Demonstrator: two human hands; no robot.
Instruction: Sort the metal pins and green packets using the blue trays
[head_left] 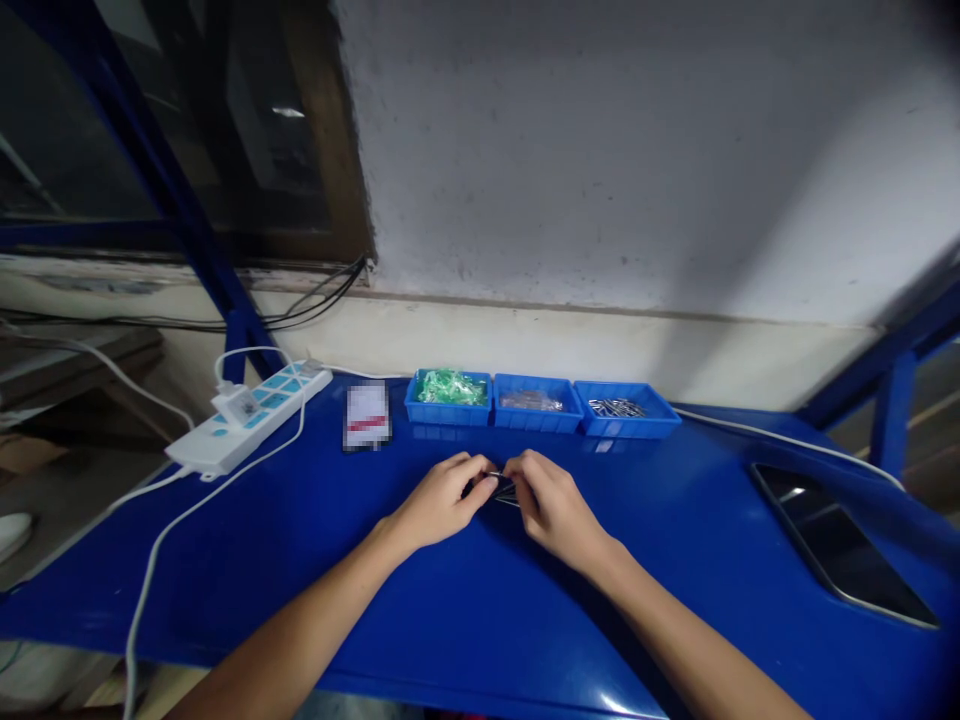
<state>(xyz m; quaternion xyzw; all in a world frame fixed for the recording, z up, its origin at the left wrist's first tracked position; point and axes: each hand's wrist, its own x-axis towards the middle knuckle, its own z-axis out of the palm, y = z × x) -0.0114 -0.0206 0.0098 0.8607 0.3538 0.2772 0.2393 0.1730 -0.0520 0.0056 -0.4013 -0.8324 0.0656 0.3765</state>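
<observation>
My left hand [448,498] and my right hand [553,505] meet over the middle of the blue table [420,630]. Between their pinched fingertips is a small, thin, dark metallic piece [495,474], largely covered by the fingers. Just below it, thin shiny metal pieces [508,494] show between the hands. Behind the hands stand three blue bins in a row: the left one [450,413] has green and clear pieces, the middle one [537,418] small pale pieces, and the right one [630,426] silvery metal pins.
A white power strip [251,418] with a plug and cable lies at the left. A white and red card [367,414] is left of the bins. A dark phone-like device [844,545] lies at the right. Blue frame posts and a wall stand behind.
</observation>
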